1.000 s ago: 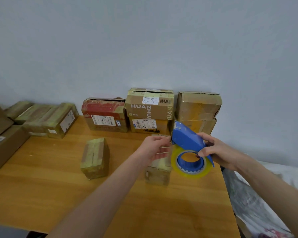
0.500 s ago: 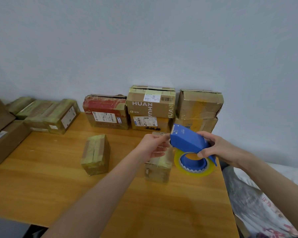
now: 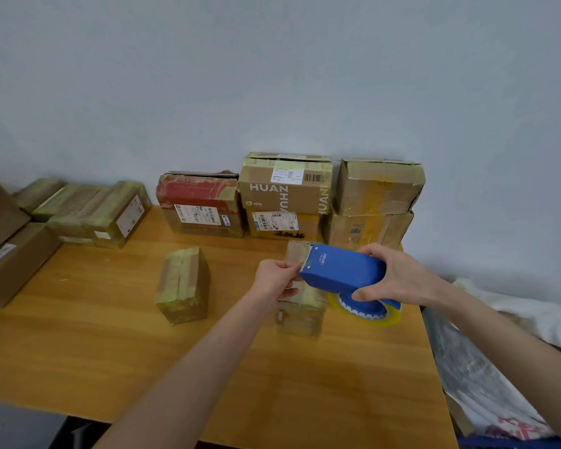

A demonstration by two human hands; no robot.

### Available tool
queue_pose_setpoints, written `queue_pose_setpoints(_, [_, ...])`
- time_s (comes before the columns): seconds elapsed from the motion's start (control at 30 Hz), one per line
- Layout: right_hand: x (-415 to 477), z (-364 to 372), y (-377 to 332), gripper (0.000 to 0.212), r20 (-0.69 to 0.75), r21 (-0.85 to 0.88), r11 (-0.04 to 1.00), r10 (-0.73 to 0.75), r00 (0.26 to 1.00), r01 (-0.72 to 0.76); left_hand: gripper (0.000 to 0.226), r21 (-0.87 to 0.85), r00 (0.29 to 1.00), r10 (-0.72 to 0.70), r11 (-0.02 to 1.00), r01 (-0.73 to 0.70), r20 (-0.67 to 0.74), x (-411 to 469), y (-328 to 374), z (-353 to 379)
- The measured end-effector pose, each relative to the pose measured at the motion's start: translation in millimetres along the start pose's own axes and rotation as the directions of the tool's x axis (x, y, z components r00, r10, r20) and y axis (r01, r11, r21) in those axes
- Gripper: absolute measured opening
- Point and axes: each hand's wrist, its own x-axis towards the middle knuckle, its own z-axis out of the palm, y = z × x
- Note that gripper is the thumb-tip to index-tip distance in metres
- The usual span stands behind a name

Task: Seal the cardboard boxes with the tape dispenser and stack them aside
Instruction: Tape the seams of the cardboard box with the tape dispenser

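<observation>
In the middle right of the frame, my right hand [image 3: 399, 277] grips the smooth blue plastic tape dispenser [image 3: 344, 270]. Its round roll of shiny yellowish tape [image 3: 366, 315] pokes out below. The dispenser is just above a small brown cardboard box [image 3: 300, 317] on the glossy wooden table [image 3: 110, 351]. My left hand [image 3: 277, 280] curls at the dispenser's front edge; I cannot tell what it pinches. To the left lies another small box [image 3: 182, 285], wrapped in crinkly tape.
</observation>
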Motion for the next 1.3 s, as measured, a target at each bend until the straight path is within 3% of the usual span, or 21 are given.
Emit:
queue_pose_setpoints(0.27, [4, 8, 1, 0.057, 0.011, -0.048, 0.999, 0.008, 1.000, -0.008, 0.010, 0.006, 0.999, -0.032, 0.999, 0.033, -0.022, 4, -7, -6])
queue_pose_setpoints(0.5, [6, 15, -2, 0.061, -0.009, -0.105, 0.994, 0.000, 1.000, -0.001, 0.014, 0.366, 0.953, 0.292, 0.898, -0.244, -0.080, 6, -12, -4])
queue_pose_setpoints(0.73, [3, 15, -6, 0.064, -0.002, -0.158, 0.987, -0.015, 1.000, 0.014, 0.017, 0.325, 0.976, 0.218, 0.925, -0.199, -0.022, 7, -8, -8])
queue_pose_setpoints(0.97, [-7, 14, -8, 0.061, 0.021, -0.114, 0.993, -0.035, 0.999, 0.037, 0.016, 0.391, 0.963, 0.269, 0.885, -0.253, 0.014, 0, -3, -21])
queue_pose_setpoints(1.17, [-31, 1, 20, 0.054, 0.025, -0.110, 0.988, 0.112, 0.993, -0.109, 0.014, 0.482, 0.938, 0.325, 0.845, -0.232, -0.118, 3, -16, -85])
queue_pose_setpoints(1.3, [-33, 8, 42, 0.057, 0.067, -0.167, 0.972, 0.176, 0.982, -0.163, 0.018, 0.514, 0.940, 0.319, 0.830, -0.216, -0.119, 8, -37, -74])
